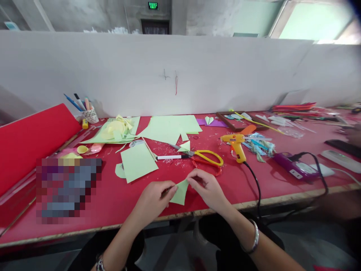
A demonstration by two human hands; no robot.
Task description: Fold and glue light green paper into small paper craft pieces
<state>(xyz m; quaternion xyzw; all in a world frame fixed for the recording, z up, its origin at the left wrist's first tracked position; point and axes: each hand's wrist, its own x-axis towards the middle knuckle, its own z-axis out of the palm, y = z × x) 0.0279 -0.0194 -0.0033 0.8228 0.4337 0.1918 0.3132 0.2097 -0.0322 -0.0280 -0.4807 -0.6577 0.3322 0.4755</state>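
Between my hands, just above the front edge of the red table, is a small piece of pale green paper (179, 193). My left hand (156, 195) pinches its left side between thumb and fingers. At its upper right corner, my right hand (207, 188) grips it with the fingertips. Beyond them lie scissors with yellow and orange handles (210, 156), a small green paper scrap (185, 146) on their blades, and a white marker with a black cap (172, 157). A larger green paper sheet (139, 162) rests to the left of my hands.
A yellow glue gun (235, 145) with a black cord lies right of the scissors, near a purple power strip (295, 167). Green sheets (169, 126) spread along the back. A pen cup (90, 114) stands back left. At far right, a blurred person's hand (354, 133) shows.
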